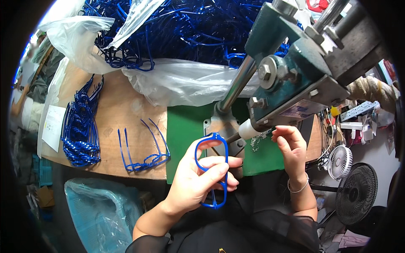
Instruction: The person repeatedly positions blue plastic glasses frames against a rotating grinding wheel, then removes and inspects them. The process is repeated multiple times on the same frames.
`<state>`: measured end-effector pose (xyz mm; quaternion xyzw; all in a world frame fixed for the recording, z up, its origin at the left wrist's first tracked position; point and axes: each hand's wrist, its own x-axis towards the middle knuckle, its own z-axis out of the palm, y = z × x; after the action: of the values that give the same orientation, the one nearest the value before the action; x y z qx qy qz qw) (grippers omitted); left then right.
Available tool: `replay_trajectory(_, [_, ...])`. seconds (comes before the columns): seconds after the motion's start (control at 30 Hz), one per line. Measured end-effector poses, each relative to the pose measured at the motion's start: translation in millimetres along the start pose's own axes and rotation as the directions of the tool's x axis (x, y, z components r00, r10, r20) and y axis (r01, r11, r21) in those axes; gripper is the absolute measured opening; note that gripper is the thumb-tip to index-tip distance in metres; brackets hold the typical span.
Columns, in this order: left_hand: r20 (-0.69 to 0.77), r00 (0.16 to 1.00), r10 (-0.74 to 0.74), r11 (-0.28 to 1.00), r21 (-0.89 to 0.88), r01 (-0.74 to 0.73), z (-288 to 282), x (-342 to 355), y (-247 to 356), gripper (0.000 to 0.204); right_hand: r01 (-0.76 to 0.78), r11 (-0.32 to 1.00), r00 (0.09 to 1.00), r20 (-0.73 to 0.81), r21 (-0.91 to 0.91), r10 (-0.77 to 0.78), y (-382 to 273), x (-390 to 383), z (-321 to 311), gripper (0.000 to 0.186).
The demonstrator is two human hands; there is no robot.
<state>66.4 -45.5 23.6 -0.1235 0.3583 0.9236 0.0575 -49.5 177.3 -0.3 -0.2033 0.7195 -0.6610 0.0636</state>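
My left hand (192, 179) grips a blue eyeglass frame (226, 193) by its middle, turned on end so that one rim is above the other, below the press tip. No lenses show in it. My right hand (293, 147) is raised at the right edge of the green mat (185, 126), its thumb and fingers curled close together. Whatever sits between those fingertips is too small to make out. Beside them lies a scatter of small silvery pieces (255, 143). The dark green bench press (291, 63), with a white collar (248, 129) near its tip, stands over the mat.
On the wooden tabletop to the left lie two loose blue frames (145, 164) and a stacked bundle of frames (82, 130). A large heap of blue frames (181, 33) fills plastic sheeting (185, 82) behind. A turquoise basket (88, 215) stands lower left; fans (356, 194) are at right.
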Motion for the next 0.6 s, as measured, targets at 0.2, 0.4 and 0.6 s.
replay_trajectory(0.2, [-0.061, 0.984, 0.167, 0.908, 0.397, -0.13, -50, -14, -20, 0.04, 0.038, 0.888, 0.988, 0.151, -0.458, 0.036, 64, -30, -13, 0.016])
replay_trajectory(0.4, [-0.133, 0.977, 0.169, 0.651, 0.759, -0.009, -99, -10, -14, 0.034, -0.148, 0.874, 0.975, 0.079, -0.464, 0.207, 99, -48, -8, 0.013])
replay_trajectory(0.6, [0.096, 0.898, 0.429, -0.568, 0.802, 0.185, -151, -10, -9, 0.027, -0.25, 0.89, 0.962, 0.004, -0.382, 0.272, 103, -42, -8, 0.013])
